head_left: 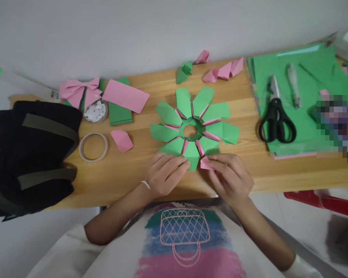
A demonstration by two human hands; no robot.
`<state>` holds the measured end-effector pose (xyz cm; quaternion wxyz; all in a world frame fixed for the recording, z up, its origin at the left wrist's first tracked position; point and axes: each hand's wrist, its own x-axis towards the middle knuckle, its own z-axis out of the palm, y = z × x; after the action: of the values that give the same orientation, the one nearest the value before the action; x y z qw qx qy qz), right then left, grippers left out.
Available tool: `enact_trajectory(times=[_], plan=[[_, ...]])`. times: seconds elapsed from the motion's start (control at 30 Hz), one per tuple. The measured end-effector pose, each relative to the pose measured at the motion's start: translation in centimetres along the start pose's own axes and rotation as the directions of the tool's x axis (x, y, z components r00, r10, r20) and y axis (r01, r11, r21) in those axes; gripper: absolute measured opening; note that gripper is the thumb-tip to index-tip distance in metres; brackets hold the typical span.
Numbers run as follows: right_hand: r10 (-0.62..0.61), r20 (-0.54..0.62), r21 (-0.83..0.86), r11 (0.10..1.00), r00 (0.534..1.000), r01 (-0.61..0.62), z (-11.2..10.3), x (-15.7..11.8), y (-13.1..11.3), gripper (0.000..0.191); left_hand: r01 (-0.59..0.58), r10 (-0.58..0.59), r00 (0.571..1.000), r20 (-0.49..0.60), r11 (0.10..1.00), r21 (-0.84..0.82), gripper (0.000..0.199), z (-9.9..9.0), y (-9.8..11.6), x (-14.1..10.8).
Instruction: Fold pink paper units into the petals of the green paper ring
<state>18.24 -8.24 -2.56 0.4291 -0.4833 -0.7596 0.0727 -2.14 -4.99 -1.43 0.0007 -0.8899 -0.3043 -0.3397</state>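
A ring of green folded paper petals with pink strips between them, like a paper flower (193, 106), lies flat on the wooden table. My left hand (168, 173) is closed on the near-left edge of this flower, fingertips on a green petal. My right hand (232, 175) pinches a small pink folded paper piece (205, 163) against the flower's near side, just right of the lowest petal. Its inner end is close to the gap between two petals; whether it is inserted I cannot tell.
Scissors (275, 112) and a cutter-like tool (293, 85) lie on green paper sheets (310, 133) at right. To the left are a tape roll (80, 148), a pink folded piece (122, 140), a pink paper rectangle (126, 96), a pink bow (81, 90) and a black bag (11, 154). Folded pieces (224, 71) sit behind.
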Motion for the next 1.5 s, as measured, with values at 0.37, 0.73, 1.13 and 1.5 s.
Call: enact_trajectory(times=[0.37, 0.73, 1.13, 1.5], plan=[[-0.017, 0.052, 0.018, 1.0, 0.998, 0.016, -0.27, 0.27, 0.26, 0.022, 0.015, -0.015, 1.0, 0.016, 1.0, 0.003, 0.013, -0.03, 0.23, 0.04], [-0.003, 0.093, 0.035, 0.999, 0.996, 0.0, -0.36, 0.37, 0.31, 0.023, 0.003, -0.002, 0.999, 0.032, 1.0, -0.03, 0.014, -0.01, 0.1, -0.19], [-0.006, 0.11, 0.02, 1.0, 0.994, 0.004, -0.48, 0.42, 0.35, 0.023, 0.005, -0.005, 1.0, 0.023, 1.0, -0.004, 0.013, 0.03, 0.05, -0.11], [-0.024, 0.119, -0.011, 1.0, 0.993, 0.026, -0.42, 0.53, 0.3, 0.021, -0.018, 0.018, 1.0, 0.021, 1.0, -0.004, 0.012, 0.04, 0.06, -0.02]])
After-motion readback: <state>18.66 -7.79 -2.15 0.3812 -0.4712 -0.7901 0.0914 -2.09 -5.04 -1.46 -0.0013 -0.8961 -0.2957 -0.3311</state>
